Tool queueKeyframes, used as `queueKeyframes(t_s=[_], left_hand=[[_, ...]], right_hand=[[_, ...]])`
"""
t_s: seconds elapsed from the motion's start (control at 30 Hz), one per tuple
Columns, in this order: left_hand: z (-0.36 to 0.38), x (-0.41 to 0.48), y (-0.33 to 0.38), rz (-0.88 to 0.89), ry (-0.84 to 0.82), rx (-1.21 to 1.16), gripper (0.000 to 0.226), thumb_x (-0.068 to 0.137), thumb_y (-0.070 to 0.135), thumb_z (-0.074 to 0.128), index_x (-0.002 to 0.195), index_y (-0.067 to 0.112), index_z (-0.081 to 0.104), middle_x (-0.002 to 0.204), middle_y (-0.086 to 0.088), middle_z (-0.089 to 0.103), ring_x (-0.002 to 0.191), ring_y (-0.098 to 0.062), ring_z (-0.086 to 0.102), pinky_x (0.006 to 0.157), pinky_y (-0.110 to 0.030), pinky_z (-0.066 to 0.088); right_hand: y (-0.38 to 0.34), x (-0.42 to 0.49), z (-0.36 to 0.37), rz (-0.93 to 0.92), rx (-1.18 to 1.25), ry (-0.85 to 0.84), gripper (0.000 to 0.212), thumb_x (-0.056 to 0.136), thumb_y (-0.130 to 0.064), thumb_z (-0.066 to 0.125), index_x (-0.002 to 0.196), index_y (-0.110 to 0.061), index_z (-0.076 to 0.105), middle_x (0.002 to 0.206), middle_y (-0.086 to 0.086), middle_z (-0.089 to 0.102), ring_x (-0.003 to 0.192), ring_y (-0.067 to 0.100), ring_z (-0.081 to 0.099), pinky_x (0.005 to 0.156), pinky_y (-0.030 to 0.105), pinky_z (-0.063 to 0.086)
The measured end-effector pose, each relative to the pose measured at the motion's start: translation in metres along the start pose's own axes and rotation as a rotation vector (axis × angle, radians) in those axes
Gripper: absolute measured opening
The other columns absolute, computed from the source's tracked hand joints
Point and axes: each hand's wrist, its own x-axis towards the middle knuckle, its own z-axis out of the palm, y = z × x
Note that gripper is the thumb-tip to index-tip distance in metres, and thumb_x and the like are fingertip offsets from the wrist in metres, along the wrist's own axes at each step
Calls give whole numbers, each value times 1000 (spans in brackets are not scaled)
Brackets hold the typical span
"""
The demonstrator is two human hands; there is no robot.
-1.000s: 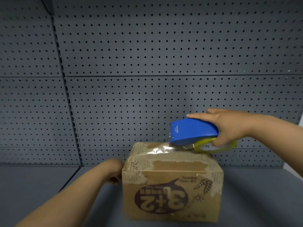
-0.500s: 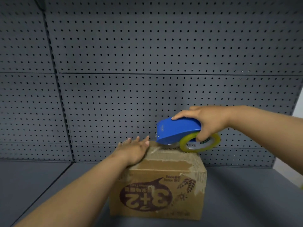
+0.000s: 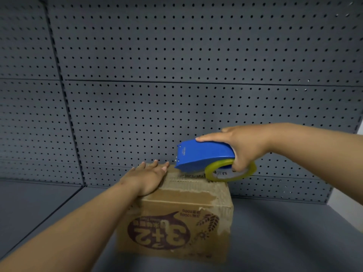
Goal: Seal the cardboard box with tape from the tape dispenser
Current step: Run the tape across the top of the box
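From the head camera, we look down at a worn cardboard box sitting on a dark grey shelf, printed side toward us, with a grey pegboard wall close behind it. Our left hand lies flat and unclenched on the left part of the box top, palm down, pressing it steady. Our right hand is wrapped around the blue tape dispenser, index finger stretched along its top; the yellowish tape roll hangs over the box's right rear corner while the dispenser's nose rests on the top, just beside our left fingertips.

To do this step well, we judge the dispenser should stay pressed down and travel straight along the flap seam, with the left hand sliding clear ahead of it. We cannot tell whether tape is already stuck down beneath it.

The wall stands just behind the box, so room there is tight. The shelf lies open to the left, right and front.
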Motion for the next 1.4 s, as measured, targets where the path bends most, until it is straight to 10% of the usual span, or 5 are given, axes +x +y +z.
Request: queueKeyframes(t_s=[0.37,0.83,1.0,1.17,1.4], left_hand=[[1,4,6,-54,-26,13,51,98,48,5,149,43,3,161,5,-5,149,-25,-5,118,-48,0],[-1,4,11,-128,-52,67,52,97,49,9,148,43,-2,161,4,-7,149,-26,-4,118,-52,-1],[-12,-8,43,-114,97,411,55,100,39,17,151,32,-2,161,-2,-9,148,-28,-3,118,-52,-3],[-5,-18,114,146,8,-46,56,95,57,15,148,42,11,161,6,0,148,-27,-2,117,-57,-1],[16,-11,125,45,-103,76,60,87,69,10,145,51,5,160,12,-7,148,-28,-9,111,-67,-4]], right_hand=[[72,-46,23,93,220,-49,95,73,-25,72,129,-67,8,88,-6,57,57,9,51,53,21,43],[111,-66,86,55,389,-55,97,66,-29,72,109,-85,5,106,-5,60,82,20,64,69,28,56],[106,-60,93,52,392,-71,97,71,-21,73,116,-78,8,108,-4,58,87,23,65,73,31,56],[105,-54,98,46,415,-51,98,72,-19,74,115,-78,9,107,-1,58,88,27,64,72,34,56],[107,-61,95,62,398,-54,99,59,-43,81,113,-81,8,115,-13,54,93,12,61,81,31,54]])
